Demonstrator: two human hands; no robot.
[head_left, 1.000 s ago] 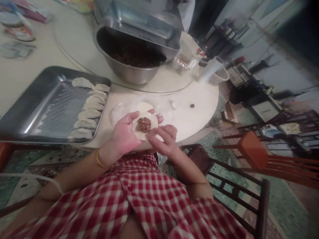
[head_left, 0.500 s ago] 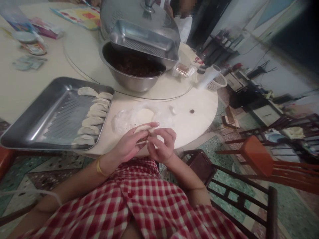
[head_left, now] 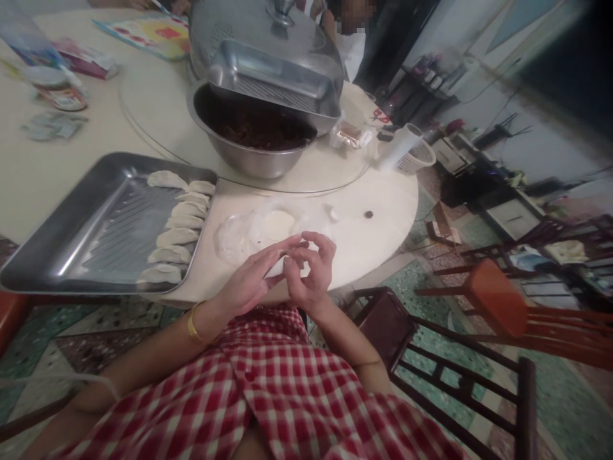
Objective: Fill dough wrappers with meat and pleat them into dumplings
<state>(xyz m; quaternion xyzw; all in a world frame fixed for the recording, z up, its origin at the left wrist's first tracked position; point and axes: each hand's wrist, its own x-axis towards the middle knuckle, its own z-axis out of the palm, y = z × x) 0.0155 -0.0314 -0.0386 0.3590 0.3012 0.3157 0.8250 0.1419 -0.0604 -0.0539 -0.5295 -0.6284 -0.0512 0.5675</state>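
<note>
The round surface [head_left: 373,236] carries a metal tray [head_left: 71,236] of finished dumplings. Left hand [head_left: 249,284] and right hand [head_left: 311,275] both pinch one folded dumpling [head_left: 276,267] above its near edge. The dough looks soft, light and tearable; grip along the seam, not the filled belly.

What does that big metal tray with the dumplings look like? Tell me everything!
The metal tray is shiny, silver-grey and rectangular, with rounded corners, a raised rim and ridges across its floor. It lies flat on the pale table, left of both hands. Seven pale folded dumplings sit in a row along its right side; the rest is bare.
</note>
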